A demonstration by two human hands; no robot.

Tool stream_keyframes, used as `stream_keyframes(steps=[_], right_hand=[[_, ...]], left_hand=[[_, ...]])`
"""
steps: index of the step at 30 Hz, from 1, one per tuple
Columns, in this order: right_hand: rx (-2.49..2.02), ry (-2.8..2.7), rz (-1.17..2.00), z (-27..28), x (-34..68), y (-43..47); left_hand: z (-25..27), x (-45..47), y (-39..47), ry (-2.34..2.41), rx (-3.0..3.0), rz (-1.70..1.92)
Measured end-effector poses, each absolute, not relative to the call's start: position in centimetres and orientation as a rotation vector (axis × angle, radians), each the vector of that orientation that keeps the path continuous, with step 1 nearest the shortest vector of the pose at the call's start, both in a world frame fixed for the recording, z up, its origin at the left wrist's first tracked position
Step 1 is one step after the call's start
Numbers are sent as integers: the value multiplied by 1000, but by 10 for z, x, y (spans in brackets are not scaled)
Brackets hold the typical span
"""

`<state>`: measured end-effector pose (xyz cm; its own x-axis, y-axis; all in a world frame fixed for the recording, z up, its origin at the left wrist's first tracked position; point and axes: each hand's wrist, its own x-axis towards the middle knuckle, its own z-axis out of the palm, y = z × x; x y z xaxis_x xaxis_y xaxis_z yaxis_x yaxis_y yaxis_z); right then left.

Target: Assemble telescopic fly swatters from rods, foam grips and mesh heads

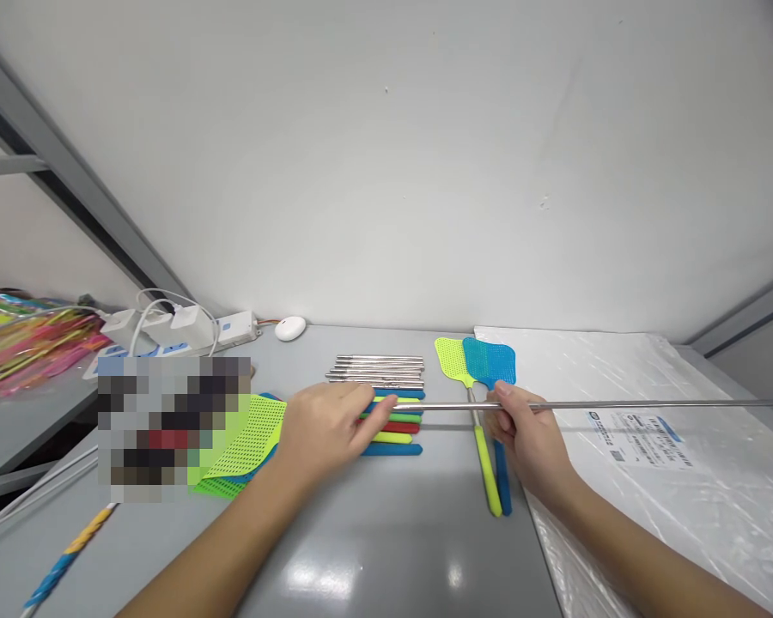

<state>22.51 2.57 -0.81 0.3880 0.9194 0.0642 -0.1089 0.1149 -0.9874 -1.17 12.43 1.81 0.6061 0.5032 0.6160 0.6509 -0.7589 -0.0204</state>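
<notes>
Long silvery metal rod (593, 404): being pinched by left hand (328, 429) and right hand (532, 438), running above grey tabletop (425, 532), parallel to its rear edge, probably handling light, stiff, slippery, best gripped at thicker left section.

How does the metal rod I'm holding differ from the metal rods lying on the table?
The held rod is much longer, reaching the picture's right edge; the lying rods are short. The held rod is gripped by your left hand and right hand, while the lying rods rest on the table. Both look silvery, slender, and run roughly left to right.
</notes>
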Motion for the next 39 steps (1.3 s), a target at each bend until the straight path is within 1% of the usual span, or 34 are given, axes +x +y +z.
stream_keyframes(steps=[8, 20, 29, 39], right_hand=[[-1200, -834, 927, -2, 226, 28], [-1169, -737, 968, -4, 216, 26], [-1326, -933, 965, -15, 197, 19], [-1389, -1129, 937, -12, 188, 14]], left_hand=[[22, -26, 143, -1041, -2518, -900], [19, -14, 124, -1054, -2388, -958], [14, 11, 93, -887, -2569, -991], [16, 13, 90, -822, -2583, -1023]])
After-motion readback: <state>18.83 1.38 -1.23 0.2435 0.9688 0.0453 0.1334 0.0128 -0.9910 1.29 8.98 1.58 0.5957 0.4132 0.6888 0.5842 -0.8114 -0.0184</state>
